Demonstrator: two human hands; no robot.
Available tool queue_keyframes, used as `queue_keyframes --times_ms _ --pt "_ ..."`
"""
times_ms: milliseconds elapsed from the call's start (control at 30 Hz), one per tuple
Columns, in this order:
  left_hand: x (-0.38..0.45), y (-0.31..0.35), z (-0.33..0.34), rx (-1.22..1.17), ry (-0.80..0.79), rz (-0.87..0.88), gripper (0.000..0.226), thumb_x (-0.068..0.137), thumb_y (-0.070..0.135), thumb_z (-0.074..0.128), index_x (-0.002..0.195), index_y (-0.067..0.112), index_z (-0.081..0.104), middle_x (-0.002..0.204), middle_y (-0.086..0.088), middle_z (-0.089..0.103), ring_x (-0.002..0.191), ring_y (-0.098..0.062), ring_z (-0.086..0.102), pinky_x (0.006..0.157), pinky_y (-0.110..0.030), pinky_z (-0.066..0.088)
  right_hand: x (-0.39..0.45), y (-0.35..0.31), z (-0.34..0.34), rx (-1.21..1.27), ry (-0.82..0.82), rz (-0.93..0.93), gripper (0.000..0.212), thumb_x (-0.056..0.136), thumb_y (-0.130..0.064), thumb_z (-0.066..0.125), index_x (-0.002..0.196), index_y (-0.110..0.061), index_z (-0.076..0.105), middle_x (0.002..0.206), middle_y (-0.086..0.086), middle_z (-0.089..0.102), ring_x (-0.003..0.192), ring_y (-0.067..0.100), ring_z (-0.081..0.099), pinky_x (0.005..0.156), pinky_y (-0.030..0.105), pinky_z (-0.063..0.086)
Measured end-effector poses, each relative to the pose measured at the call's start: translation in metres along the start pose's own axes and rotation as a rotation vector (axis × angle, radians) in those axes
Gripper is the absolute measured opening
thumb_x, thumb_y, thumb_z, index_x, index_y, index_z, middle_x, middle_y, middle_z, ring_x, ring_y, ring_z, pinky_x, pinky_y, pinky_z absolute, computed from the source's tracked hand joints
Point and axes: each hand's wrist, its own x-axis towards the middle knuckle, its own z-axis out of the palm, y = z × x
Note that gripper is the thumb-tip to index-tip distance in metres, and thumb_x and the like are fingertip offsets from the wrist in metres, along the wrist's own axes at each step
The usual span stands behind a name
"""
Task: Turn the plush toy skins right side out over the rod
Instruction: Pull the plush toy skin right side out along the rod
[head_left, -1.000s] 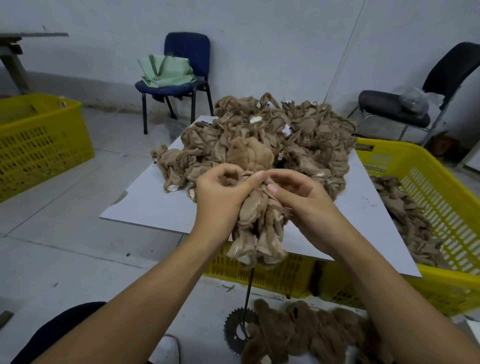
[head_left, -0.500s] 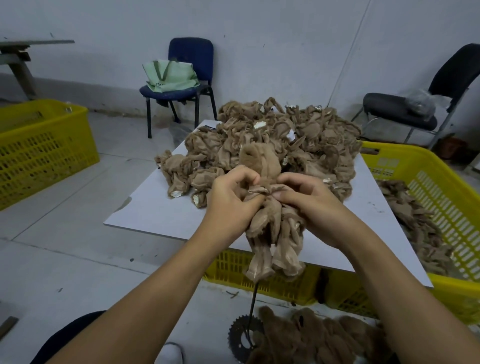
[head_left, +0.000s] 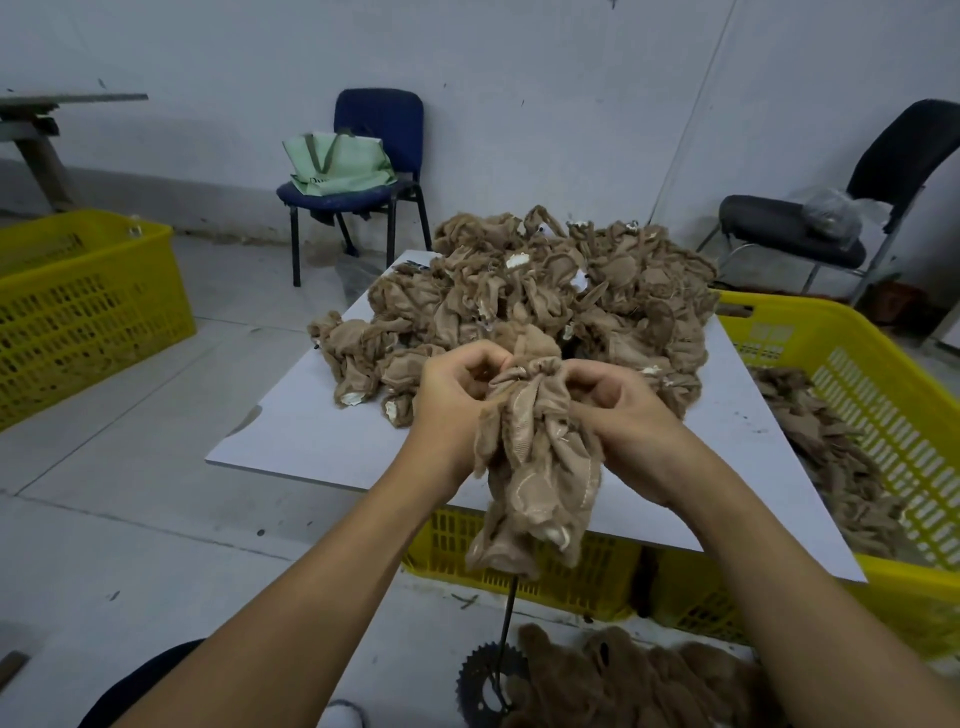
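Observation:
A tan plush toy skin (head_left: 535, 467), inside out with pale seams showing, hangs bunched over a thin dark rod (head_left: 506, 618). My left hand (head_left: 452, 400) grips its gathered top from the left. My right hand (head_left: 618, 410) grips the same top from the right. A furry brown tip (head_left: 527, 338) pokes up between my fingers. The rod rises from a black toothed disc (head_left: 480, 686) on the floor; its upper part is hidden inside the skin. A large pile of inside-out skins (head_left: 545, 296) lies on the white board (head_left: 311, 431) behind.
Furry brown finished toys (head_left: 639, 680) lie on the floor by the disc. Yellow crates stand at right (head_left: 857, 374), holding more skins, and at left (head_left: 88, 301). A blue chair (head_left: 374, 156) with a green bag and a black chair (head_left: 810, 234) stand by the wall.
Both hands have pulled the bunched skin further down the rod, so it hangs longer below them. The furry tip now shows above my fingers.

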Motion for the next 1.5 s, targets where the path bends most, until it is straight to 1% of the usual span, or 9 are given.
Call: queue_keyframes --times_ms 133,267,433,567,800,967,1100,1200,1500 --pt "-0.003 0.003 0.006 0.002 0.006 -0.044 0.019 0.066 0.025 0.079 0.064 0.014 0.063 0.072 -0.006 0.062 0.071 -0.020 0.056 0.067 -0.039 0.052 -0.002 0.007 0.006 -0.173 0.131 -0.145 0.026 0.088 0.006 0.068 0.069 -0.011 0.068 0.075 0.007 0.067 0.070 0.021 0.061 0.065 0.031 0.051" --pt "-0.004 0.003 0.004 0.045 -0.058 0.043 0.011 0.086 0.004 0.073 0.079 0.002 0.064 0.081 -0.022 0.065 0.071 -0.022 0.062 0.064 -0.037 0.054 0.000 0.009 0.011 -0.177 0.220 -0.147 0.035 0.085 0.013 0.066 0.063 -0.012 0.057 0.061 -0.005 0.058 0.057 0.008 0.052 0.055 0.019 0.044" --pt "0.005 0.014 -0.004 -0.007 -0.119 0.014 0.016 0.081 0.007 0.073 0.073 0.021 0.072 0.078 0.002 0.070 0.075 -0.012 0.066 0.067 -0.023 0.054 -0.001 0.003 0.011 0.002 0.171 -0.037 0.017 0.088 0.011 0.066 0.099 -0.002 0.064 0.100 0.034 0.062 0.090 0.034 0.061 0.084 0.054 0.052" --pt "0.000 0.011 -0.004 0.033 -0.116 0.085 0.012 0.079 0.008 0.075 0.079 0.020 0.074 0.081 0.003 0.072 0.078 -0.011 0.068 0.070 -0.023 0.055 -0.006 0.002 0.012 -0.143 0.199 -0.118 0.011 0.090 0.009 0.065 0.097 0.001 0.066 0.104 0.032 0.062 0.098 0.048 0.060 0.081 0.065 0.050" --pt "-0.004 0.011 0.000 0.080 -0.116 0.049 0.008 0.085 -0.006 0.072 0.089 0.000 0.071 0.088 -0.017 0.071 0.082 -0.018 0.067 0.075 -0.032 0.058 -0.008 0.006 0.028 -0.347 0.333 -0.277 0.017 0.083 0.006 0.070 0.074 -0.007 0.065 0.069 -0.001 0.059 0.065 0.009 0.047 0.062 0.017 0.042" --pt "-0.008 0.019 0.003 0.040 -0.147 0.031 0.011 0.090 0.001 0.066 0.093 -0.009 0.068 0.091 -0.025 0.069 0.083 -0.023 0.066 0.076 -0.035 0.056 -0.006 0.010 0.035 -0.400 0.481 -0.344 0.021 0.078 0.000 0.070 0.067 -0.005 0.053 0.061 0.004 0.049 0.062 0.008 0.042 0.058 0.018 0.039" --pt "-0.014 0.027 0.001 0.043 -0.250 0.033 0.013 0.080 0.011 0.061 0.083 -0.002 0.061 0.074 0.001 0.060 0.067 -0.008 0.057 0.058 -0.020 0.044 0.002 0.011 0.029 -0.375 0.539 -0.343 0.030 0.080 0.008 0.070 0.069 -0.006 0.045 0.062 -0.011 0.041 0.060 0.006 0.036 0.053 0.020 0.034" --pt "-0.015 0.027 0.002 0.155 -0.289 0.054 0.012 0.084 0.009 0.073 0.086 0.007 0.061 0.080 0.000 0.060 0.075 -0.014 0.058 0.064 -0.031 0.049 0.005 0.008 0.025 -0.383 0.604 -0.340 0.023 0.080 0.009 0.067 0.075 -0.006 0.051 0.066 -0.007 0.047 0.056 0.000 0.039 0.050 0.014 0.035" --pt "-0.004 0.021 -0.003 0.214 -0.028 0.145 0.033 0.081 -0.020 0.066 0.066 0.004 0.049 0.058 0.010 0.046 0.054 -0.006 0.039 0.051 -0.025 0.032 -0.005 -0.008 0.030 -0.189 0.254 -0.132 0.018 0.086 -0.006 0.055 0.076 -0.011 0.069 0.077 0.008 0.063 0.072 0.021 0.056 0.061 0.029 0.047"
